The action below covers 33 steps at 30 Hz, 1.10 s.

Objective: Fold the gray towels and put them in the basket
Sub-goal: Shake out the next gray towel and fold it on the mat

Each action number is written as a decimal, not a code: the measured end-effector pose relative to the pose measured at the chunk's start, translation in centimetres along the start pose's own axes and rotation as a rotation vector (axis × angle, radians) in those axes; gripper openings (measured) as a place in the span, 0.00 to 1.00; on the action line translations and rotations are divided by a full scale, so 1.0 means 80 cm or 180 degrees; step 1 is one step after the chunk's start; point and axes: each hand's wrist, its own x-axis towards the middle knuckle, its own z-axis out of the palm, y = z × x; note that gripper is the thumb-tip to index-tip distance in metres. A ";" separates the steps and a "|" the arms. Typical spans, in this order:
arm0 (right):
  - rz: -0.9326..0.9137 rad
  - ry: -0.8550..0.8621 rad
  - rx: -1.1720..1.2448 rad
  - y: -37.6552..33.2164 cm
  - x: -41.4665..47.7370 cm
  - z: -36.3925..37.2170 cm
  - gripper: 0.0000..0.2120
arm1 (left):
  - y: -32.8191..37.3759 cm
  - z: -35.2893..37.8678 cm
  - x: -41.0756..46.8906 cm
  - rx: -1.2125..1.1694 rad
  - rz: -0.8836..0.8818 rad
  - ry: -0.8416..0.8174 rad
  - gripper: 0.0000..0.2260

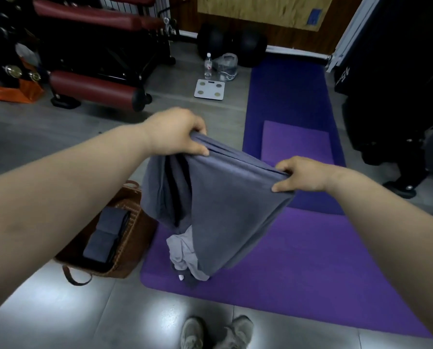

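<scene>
A single head-worn camera looks forward and steeply down over the purple mat (298, 260). Shoes (216, 332) sit at the frame's bottom edge, nearer than the mat; the gym bench (97, 46) lies beyond the mat's far-left side.

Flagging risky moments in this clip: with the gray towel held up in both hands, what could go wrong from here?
1. The gray towel hangs from the left hand and right hand over a light gray cloth pile on the purple mat; its lower end could snag or drag that pile.
2. The grip is only along the top edge, so a corner may slip and spoil the fold.
3. The wicker basket already holds folded towels; a careless drop could rumple them.
</scene>
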 end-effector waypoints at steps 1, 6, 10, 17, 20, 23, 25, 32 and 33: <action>0.0073 0.0122 -0.0195 0.009 -0.001 -0.002 0.07 | 0.000 0.005 0.000 0.0369 0.0072 0.0018 0.10; 0.0259 0.0823 -0.0770 0.072 -0.019 -0.014 0.11 | -0.004 0.039 0.011 0.1058 -0.0001 0.0087 0.14; 0.0388 0.0839 -0.0279 0.142 -0.038 -0.013 0.21 | 0.017 0.070 0.038 0.0216 -0.0294 0.0384 0.12; 0.0403 0.0480 0.0966 0.326 -0.063 0.001 0.15 | 0.124 0.171 0.082 -0.2029 -0.1056 0.0058 0.12; 0.0370 0.0288 0.0969 0.400 -0.063 0.010 0.12 | 0.169 0.224 0.089 -0.2265 -0.1248 0.0005 0.11; 0.0323 0.0150 0.0974 0.455 -0.056 0.017 0.16 | 0.206 0.276 0.092 -0.2348 -0.1467 -0.0052 0.12; 0.0306 0.0040 0.1084 0.482 -0.050 0.021 0.18 | 0.219 0.308 0.091 -0.2348 -0.1616 -0.0089 0.07; 0.0302 -0.0175 0.1832 0.576 -0.039 0.054 0.10 | 0.228 0.384 0.136 -0.2129 -0.1836 -0.0821 0.08; 0.0334 -0.0146 0.1884 0.591 -0.025 0.061 0.08 | 0.225 0.400 0.154 -0.2032 -0.1806 -0.0868 0.06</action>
